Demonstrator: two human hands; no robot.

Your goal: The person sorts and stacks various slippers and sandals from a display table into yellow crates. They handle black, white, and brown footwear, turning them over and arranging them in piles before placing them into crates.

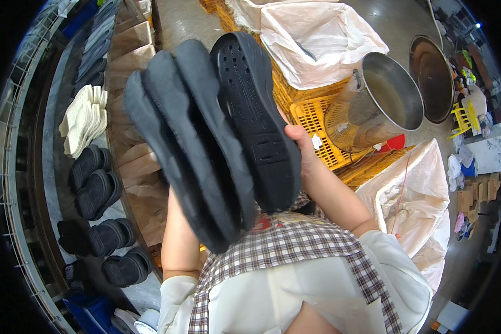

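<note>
Soles [217, 133], four in black, stood side by side, right hand [308, 153] gripped the rightmost's edge, left hand was hidden behind, its hold impossible to tell.

black soles [259, 122]: matt, foam or rubber by the look; smooth sides, the rightmost face moulded with holes and grooves
pale pieces [86, 119]: matt, foam-like, smooth
dark shoes [96, 192]: dull; exact material unclear
tall pot [345, 119]: metal, shiny outside, duller inside
yellow crates [307, 117]: hard-looking plastic lattice, slight gloss
white liners [323, 30]: thin, plastic-like sheeting, creased, soft sheen
brown sheets [136, 189]: paper or thin card by the look, matt, creased
apron [295, 245]: woven checked cloth, matt
sleeves [398, 267]: plain cloth, matt, softly creased
floor [189, 19]: hard, smooth, faintly glossy
</note>
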